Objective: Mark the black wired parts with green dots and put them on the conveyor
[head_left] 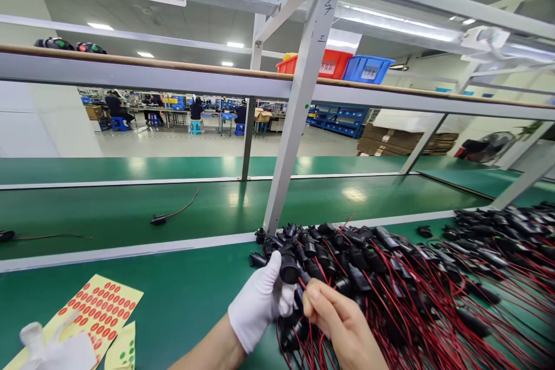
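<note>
My left hand, in a white glove, is closed around a black cylindrical part that looks like a small motor or pump. Its thumb lies along the part's upper side. Bare and right beside it, my right hand pinches what looks like the red wire at the lower end of that part. The exact grip of the fingertips is partly hidden. Under and behind both hands spreads a big pile of similar black parts, their red and black wires trailing toward me.
At lower left lie a sheet of red oval stickers, a piece with green stickers and a white glove. A single wired part rests on the green bench beyond the white strip. A metal post rises ahead, with red and blue bins on the shelf.
</note>
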Demonstrator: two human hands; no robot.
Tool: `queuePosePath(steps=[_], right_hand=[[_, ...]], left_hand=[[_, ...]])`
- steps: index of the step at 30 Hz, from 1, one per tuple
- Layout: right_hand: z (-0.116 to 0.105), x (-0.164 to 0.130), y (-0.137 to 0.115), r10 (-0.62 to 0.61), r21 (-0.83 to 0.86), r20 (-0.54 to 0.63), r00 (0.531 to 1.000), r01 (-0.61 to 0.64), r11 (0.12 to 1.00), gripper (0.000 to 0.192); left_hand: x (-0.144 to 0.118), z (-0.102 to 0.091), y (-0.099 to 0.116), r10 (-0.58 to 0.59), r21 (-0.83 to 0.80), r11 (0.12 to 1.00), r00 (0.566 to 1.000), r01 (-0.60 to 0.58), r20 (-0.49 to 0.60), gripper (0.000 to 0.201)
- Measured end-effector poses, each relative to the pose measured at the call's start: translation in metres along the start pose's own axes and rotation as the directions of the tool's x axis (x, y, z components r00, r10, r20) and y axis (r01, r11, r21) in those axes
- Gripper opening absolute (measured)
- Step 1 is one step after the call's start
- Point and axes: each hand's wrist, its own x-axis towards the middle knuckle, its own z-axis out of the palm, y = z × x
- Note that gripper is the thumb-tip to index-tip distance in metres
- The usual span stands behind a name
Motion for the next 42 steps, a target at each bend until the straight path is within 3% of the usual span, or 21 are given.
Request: queuePosePath(steps=[6,9,15,18,21,23,26,29,32,34,37,39,40,42], right_hand=[[0.004,-0.010,0.019,0.116,0.245,0.154,0.981,-0.152,0.958,0.052],[0.005,-0.007,0.030,0.123,0.347,0.254,0.959,-0.209,0.914,0.053],[0.016,-0.007,0.037,0.152,0.548,0.315,0.937,-0.310,0.777,0.049],[0.017,-0.006,0.039,0.155,0.563,0.303,0.940,-0.307,0.767,0.049],[0.013,-0.004,0.044,0.183,0.501,0.223,0.957,-0.274,0.821,0.051],[0.009,-0.002,0.048,0.200,0.451,0.178,0.964,-0.260,0.854,0.050],[0.003,0.003,0.052,0.112,0.342,0.086,0.990,-0.135,0.930,0.044],[-0.005,0.007,0.047,-0.164,-0.001,-0.056,0.985,0.164,0.986,0.034],[-0.014,0.004,0.032,-0.401,-0.317,-0.159,0.902,0.338,0.886,0.017],[-0.021,-0.001,0.020,-0.575,-0.443,-0.175,0.799,0.458,0.771,0.017],[-0.028,-0.007,0.003,-0.812,-0.553,0.000,0.584,0.677,0.487,0.032],[-0.030,-0.008,-0.007,-0.881,-0.590,0.129,0.455,0.749,0.300,0.034],[-0.031,-0.007,-0.011,-0.895,-0.608,0.172,0.411,0.759,0.232,0.031],[-0.031,-0.005,-0.018,-0.897,-0.640,0.237,0.372,0.755,0.144,0.026]], left_hand=[[-0.013,0.011,0.009,0.057,0.372,0.928,0.994,-0.019,-0.092,0.083],[-0.019,0.017,0.014,0.113,0.438,0.898,0.987,-0.051,-0.116,0.082],[-0.023,0.016,0.017,0.270,0.463,0.866,0.956,-0.189,-0.113,0.070],[-0.026,0.015,0.023,0.327,0.490,0.833,0.943,-0.257,-0.062,0.060],[-0.030,0.018,0.028,0.310,0.549,0.788,0.950,-0.279,0.037,0.041],[-0.032,0.020,0.027,0.312,0.609,0.750,0.950,-0.257,0.017,0.027],[-0.031,0.022,0.018,0.481,0.719,0.616,0.876,-0.322,-0.020,0.027],[-0.029,0.017,0.007,0.667,0.763,0.409,0.735,-0.501,0.125,0.030],[-0.027,0.011,0.000,0.748,0.756,0.291,0.632,-0.586,0.202,0.032],[-0.026,0.008,-0.002,0.762,0.735,0.294,0.613,-0.612,0.206,0.036],[-0.027,0.009,-0.002,0.740,0.715,0.317,0.634,-0.623,0.225,0.037],[-0.028,0.011,-0.002,0.732,0.711,0.287,0.626,-0.642,0.270,0.037],[-0.029,0.012,-0.001,0.732,0.707,0.266,0.615,-0.655,0.294,0.037],[-0.031,0.013,0.000,0.729,0.698,0.232,0.596,-0.677,0.336,0.035]])
